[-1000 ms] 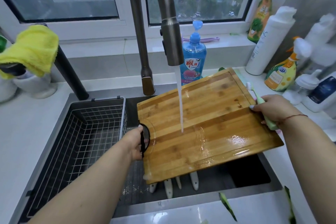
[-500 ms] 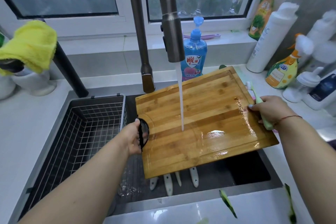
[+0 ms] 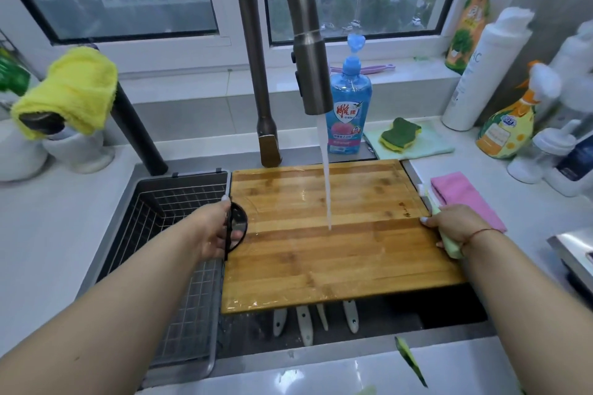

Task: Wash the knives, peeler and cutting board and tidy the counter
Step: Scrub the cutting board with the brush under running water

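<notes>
the rectangular bamboo cutting board is held level over the sink, under the water stream from the dark metal faucet. the left hand grips its black ring handle. the right hand grips the right edge together with a pale green toothbrush. white knife handles lie in the sink beneath the board.

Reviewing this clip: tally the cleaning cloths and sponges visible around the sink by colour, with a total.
Yellow cloth, draped over the side tap: 1
Pink cloth, right of the cutting board: 1
Pale green cloth, under the sponge: 1
Green-and-yellow sponge: 1
Total: 4
</notes>
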Tool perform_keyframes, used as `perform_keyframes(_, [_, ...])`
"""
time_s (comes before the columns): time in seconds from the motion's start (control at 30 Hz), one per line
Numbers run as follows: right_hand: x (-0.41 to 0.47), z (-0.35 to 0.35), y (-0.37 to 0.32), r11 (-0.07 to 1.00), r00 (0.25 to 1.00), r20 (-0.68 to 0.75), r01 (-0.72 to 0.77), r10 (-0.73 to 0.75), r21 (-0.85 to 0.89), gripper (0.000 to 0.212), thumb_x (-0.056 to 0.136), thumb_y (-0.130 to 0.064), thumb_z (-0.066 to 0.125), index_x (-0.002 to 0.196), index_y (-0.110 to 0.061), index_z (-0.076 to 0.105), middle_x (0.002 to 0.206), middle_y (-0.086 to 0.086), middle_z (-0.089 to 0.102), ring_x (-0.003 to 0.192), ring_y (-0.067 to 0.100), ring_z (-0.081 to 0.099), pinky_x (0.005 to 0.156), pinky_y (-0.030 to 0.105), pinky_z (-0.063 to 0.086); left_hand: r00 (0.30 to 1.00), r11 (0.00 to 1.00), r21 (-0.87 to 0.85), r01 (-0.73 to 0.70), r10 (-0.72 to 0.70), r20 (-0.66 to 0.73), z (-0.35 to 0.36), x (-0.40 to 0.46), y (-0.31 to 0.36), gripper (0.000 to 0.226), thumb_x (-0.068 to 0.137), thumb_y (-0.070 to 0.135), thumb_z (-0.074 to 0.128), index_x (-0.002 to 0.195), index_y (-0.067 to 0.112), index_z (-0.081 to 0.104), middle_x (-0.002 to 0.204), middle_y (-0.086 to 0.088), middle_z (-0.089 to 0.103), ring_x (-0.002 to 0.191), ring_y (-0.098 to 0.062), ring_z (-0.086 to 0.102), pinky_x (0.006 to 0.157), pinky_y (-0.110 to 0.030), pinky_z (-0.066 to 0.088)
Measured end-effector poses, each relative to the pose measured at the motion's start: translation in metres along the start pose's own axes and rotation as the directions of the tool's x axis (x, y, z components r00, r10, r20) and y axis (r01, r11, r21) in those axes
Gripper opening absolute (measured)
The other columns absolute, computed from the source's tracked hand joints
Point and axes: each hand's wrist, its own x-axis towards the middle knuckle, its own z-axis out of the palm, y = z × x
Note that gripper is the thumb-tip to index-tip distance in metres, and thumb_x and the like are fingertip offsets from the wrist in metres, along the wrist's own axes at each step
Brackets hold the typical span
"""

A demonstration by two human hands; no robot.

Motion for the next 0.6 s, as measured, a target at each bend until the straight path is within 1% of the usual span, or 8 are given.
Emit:
perform_keyframes(0.07, [-0.001, 0.009, 0.000, 1.000, 1.000, 0.021, -0.007, 0.007, 0.017, 0.022, 0.084, -0.009, 0.070, 0.090, -0.005, 0.049, 0.083, 0.014, 0.049, 0.064, 0.027, 0.052, 0.043, 0.029, 0.048, 1.000, 1.000, -0.004, 0.011, -0.011, -0.021, -0.008, 0.000, 0.000, 0.055, 0.099, 0.055, 0.032, 0.093, 0.008, 0.059, 0.077, -0.010, 0.060, 0.067, -0.021, 0.056, 0.060, -0.035, 0.049])
perform_keyframes(0.1, [-0.003, 0.014, -0.001, 1.000, 0.999, 0.036, -0.006, 0.005, 0.018, 0.021, 0.085, -0.009, 0.069, 0.090, -0.005, 0.049, 0.083, 0.013, 0.049, 0.065, 0.027, 0.052, 0.044, 0.029, 0.047, 0.999, 1.000, -0.007, 0.010, -0.010, -0.033, -0.011, -0.001, -0.001, 0.056, 0.099, 0.056, 0.031, 0.095, 0.007, 0.059, 0.077, -0.010, 0.060, 0.067, -0.021, 0.056, 0.059, -0.035, 0.049])
perform_keyframes(0.2, [-0.005, 0.027, -0.003, 1.000, 0.997, 0.080, -0.003, 0.003, 0.000, 0.021, 0.086, -0.010, 0.067, 0.101, -0.003, 0.055, 0.082, 0.013, 0.052, 0.067, 0.027, 0.053, 0.053, 0.034, 0.050, 0.996, 1.000, -0.020, -0.013, 0.011, -0.089, -0.023, -0.003, -0.001, 0.054, 0.099, 0.056, 0.032, 0.094, 0.008, 0.056, 0.074, -0.010, 0.058, 0.063, -0.022, 0.054, 0.055, -0.034, 0.048])
perform_keyframes(0.3, [-0.005, 0.039, -0.005, 1.000, 0.992, 0.124, -0.022, 0.024, -0.019, 0.028, 0.086, -0.011, 0.068, 0.108, 0.000, 0.056, 0.087, 0.015, 0.055, 0.070, 0.027, 0.055, 0.051, 0.033, 0.050, 0.991, 0.999, -0.038, -0.027, 0.022, -0.130, -0.034, -0.006, 0.000, 0.052, 0.098, 0.057, 0.032, 0.094, 0.010, 0.055, 0.075, -0.007, 0.055, 0.062, -0.020, 0.052, 0.053, -0.032, 0.046])
perform_keyframes(0.4, [-0.007, 0.051, -0.008, 0.997, 0.987, 0.155, -0.043, 0.051, -0.059, 0.031, 0.084, -0.013, 0.070, 0.107, 0.002, 0.057, 0.094, 0.018, 0.056, 0.069, 0.028, 0.057, 0.052, 0.033, 0.051, 0.988, 0.999, -0.036, -0.018, 0.013, -0.155, -0.046, -0.009, 0.003, 0.055, 0.097, 0.059, 0.033, 0.090, 0.009, 0.055, 0.074, -0.007, 0.055, 0.060, -0.019, 0.051, 0.044, -0.025, 0.048])
perform_keyframes(0.47, [-0.010, 0.057, -0.010, 0.996, 0.980, 0.187, -0.058, 0.071, -0.072, 0.031, 0.084, -0.012, 0.071, 0.106, 0.002, 0.056, 0.093, 0.018, 0.055, 0.070, 0.028, 0.056, 0.049, 0.032, 0.050, 0.987, 0.999, -0.039, -0.016, 0.009, -0.159, -0.053, -0.011, 0.004, 0.056, 0.096, 0.060, 0.032, 0.084, 0.009, 0.053, 0.070, -0.006, 0.051, 0.058, -0.018, 0.048, 0.039, -0.020, 0.047])
perform_keyframes(0.57, [-0.015, 0.067, -0.012, 0.991, 0.966, 0.235, -0.086, 0.109, -0.105, 0.033, 0.084, -0.012, 0.070, 0.109, 0.000, 0.053, 0.091, 0.015, 0.051, 0.075, 0.028, 0.055, 0.040, 0.024, 0.048, 0.982, 1.000, -0.007, -0.028, 0.026, -0.188, -0.063, -0.013, 0.005, 0.057, 0.096, 0.061, 0.033, 0.080, 0.010, 0.051, 0.069, -0.005, 0.049, 0.056, -0.017, 0.046, 0.049, -0.025, 0.044])
perform_keyframes(0.6, [-0.017, 0.069, -0.012, 0.989, 0.961, 0.249, -0.096, 0.121, -0.109, 0.033, 0.084, -0.012, 0.070, 0.110, -0.001, 0.052, 0.091, 0.015, 0.051, 0.076, 0.027, 0.055, 0.038, 0.023, 0.048, 0.978, 0.999, 0.014, -0.039, 0.042, -0.202, -0.065, -0.013, 0.005, 0.057, 0.096, 0.061, 0.033, 0.080, 0.009, 0.051, 0.069, -0.005, 0.049, 0.056, -0.017, 0.046, 0.048, -0.026, 0.044])
